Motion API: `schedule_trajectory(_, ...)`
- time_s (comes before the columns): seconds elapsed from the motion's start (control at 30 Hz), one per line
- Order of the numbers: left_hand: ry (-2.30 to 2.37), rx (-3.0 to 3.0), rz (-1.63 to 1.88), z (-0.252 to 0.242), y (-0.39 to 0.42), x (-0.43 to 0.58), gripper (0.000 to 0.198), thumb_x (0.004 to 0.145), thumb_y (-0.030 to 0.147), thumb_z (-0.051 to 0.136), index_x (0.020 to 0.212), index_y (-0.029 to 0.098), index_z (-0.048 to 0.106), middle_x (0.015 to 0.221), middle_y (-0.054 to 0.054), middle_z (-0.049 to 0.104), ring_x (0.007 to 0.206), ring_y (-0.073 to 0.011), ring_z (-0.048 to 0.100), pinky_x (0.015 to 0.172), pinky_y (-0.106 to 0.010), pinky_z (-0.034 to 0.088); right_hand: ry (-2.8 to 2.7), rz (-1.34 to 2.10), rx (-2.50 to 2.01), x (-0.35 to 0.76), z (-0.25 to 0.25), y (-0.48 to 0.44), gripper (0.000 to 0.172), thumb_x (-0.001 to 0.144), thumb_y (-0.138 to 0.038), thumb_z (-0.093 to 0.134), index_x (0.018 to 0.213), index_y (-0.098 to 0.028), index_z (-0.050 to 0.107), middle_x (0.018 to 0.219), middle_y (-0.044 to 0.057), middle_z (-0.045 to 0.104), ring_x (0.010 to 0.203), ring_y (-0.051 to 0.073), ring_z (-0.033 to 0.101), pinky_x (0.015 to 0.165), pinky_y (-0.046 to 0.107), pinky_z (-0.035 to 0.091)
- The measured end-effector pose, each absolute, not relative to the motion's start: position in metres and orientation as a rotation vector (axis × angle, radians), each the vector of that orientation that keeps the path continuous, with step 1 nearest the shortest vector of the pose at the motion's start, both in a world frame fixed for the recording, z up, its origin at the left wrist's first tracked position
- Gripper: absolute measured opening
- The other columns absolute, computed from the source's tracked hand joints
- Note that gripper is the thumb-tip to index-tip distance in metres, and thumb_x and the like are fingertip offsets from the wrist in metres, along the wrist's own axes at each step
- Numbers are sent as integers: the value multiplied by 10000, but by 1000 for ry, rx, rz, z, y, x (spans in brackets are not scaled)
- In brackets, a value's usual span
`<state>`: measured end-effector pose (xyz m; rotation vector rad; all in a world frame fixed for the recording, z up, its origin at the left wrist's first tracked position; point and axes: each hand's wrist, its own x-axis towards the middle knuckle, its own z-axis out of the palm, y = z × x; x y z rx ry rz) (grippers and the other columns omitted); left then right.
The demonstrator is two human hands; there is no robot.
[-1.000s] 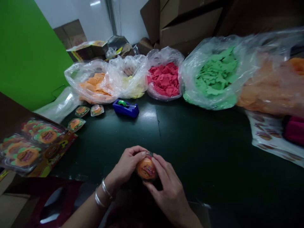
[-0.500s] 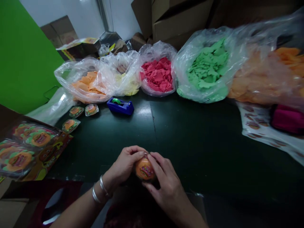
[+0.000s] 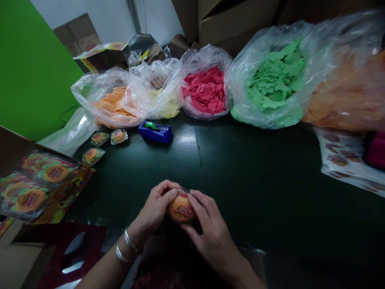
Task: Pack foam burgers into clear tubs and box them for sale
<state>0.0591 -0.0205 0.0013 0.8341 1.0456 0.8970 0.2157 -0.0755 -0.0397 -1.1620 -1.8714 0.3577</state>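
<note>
Between both hands, at the near edge of the dark table, is a clear plastic pack with an orange burger-shaped piece (image 3: 181, 207) inside, a printed label on its top. My left hand (image 3: 158, 204), with two silver bangles at the wrist, grips its left and far side with thumb and fingers. My right hand (image 3: 210, 226) closes round its right side, fingertips on the far edge and thumb at the near edge. A bit of red shows at the far side of the pack. The pack's underside is hidden.
Packed burgers (image 3: 93, 155) lie at the left, near a blue tape dispenser (image 3: 156, 133). A display box (image 3: 72, 192) holds several more. Along the back stand plastic bags of orange, yellow, red (image 3: 204, 90) and green pieces (image 3: 276, 80). A printed sheet (image 3: 339, 156) lies at the right.
The view has shifted slightly, so the table and bags sit further right. My left thumb has slid back a little, baring red at the pack's far side. Both hands still hold the pack.
</note>
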Motion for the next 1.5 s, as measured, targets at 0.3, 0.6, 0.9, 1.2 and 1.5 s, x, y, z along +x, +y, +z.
schedule_trajectory(0.3,1048,709,931,8,-10,61,206,701,285,748,804,129,663,857,-58,703,738,-154,636,700,-272,500,-1876,439,-1127,224,-42,-60,706,769,-89,640,1409,-220,370,1319,154,516,1217,309,502,986,525,477)
schedule_trajectory(0.6,991,664,1154,21,-12,65,194,663,258,789,742,144,654,901,-39,716,757,-152,666,689,-257,533,-1103,1078,-1206,217,-23,-54,246,876,-436,559,918,-194,552,802,17,592,710,154,580,610,241,509)
schedule_trajectory(0.9,989,607,1201,30,-26,70,236,617,273,826,708,142,652,870,-29,715,735,-138,646,670,-243,522,-1151,976,-1204,210,-2,-48,285,889,-407,508,697,-196,510,626,-41,456,571,115,429,511,199,388)
schedule_trajectory(1.2,921,707,916,10,10,53,231,687,287,766,817,138,647,875,-53,708,749,-154,641,723,-277,494,-986,1281,-1173,213,-25,-15,309,827,-447,600,671,-194,517,618,-49,450,564,111,396,510,210,361)
schedule_trajectory(1.5,815,1021,622,21,17,49,636,638,185,803,1220,205,546,1157,-76,624,997,-201,599,876,-325,455,-821,1445,-1110,211,-31,3,367,720,-489,679,628,-208,461,573,-68,448,520,103,402,501,228,374)
